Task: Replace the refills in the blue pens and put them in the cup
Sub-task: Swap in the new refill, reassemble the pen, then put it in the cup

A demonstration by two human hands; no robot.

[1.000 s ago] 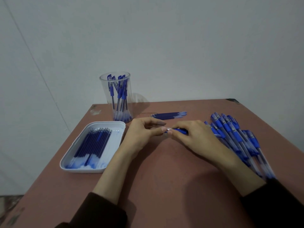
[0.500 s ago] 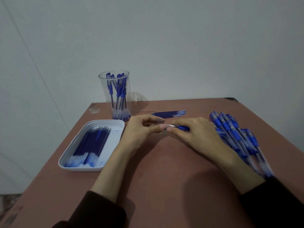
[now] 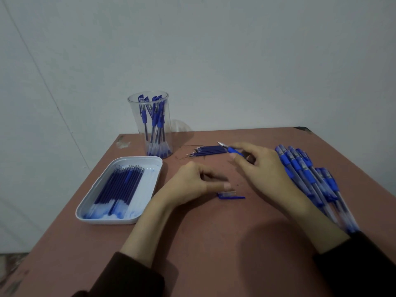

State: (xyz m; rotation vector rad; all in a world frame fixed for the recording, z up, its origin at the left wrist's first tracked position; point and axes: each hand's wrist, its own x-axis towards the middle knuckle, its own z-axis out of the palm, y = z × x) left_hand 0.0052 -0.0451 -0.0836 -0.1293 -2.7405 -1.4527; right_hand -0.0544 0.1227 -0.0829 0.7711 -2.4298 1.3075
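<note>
Head view: right hand [image 3: 263, 168] pinches an uncapped clear pen with a blue grip [image 3: 233, 150], tip toward the loose dark-blue refills [image 3: 207, 151] near the far edge of the brown table [image 3: 192, 243]. Left hand [image 3: 188, 185], fingers loosely curled, holds nothing. The blue-clipped clear cap [image 3: 230, 196] lies beside its thumb. Recommended: steady the barrel with both hands and keep the cap near. The clear plastic cup [image 3: 150, 125] stands at the far left corner.

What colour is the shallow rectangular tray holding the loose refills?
The shallow rectangular plastic tray is white, seen best in head view.
</note>
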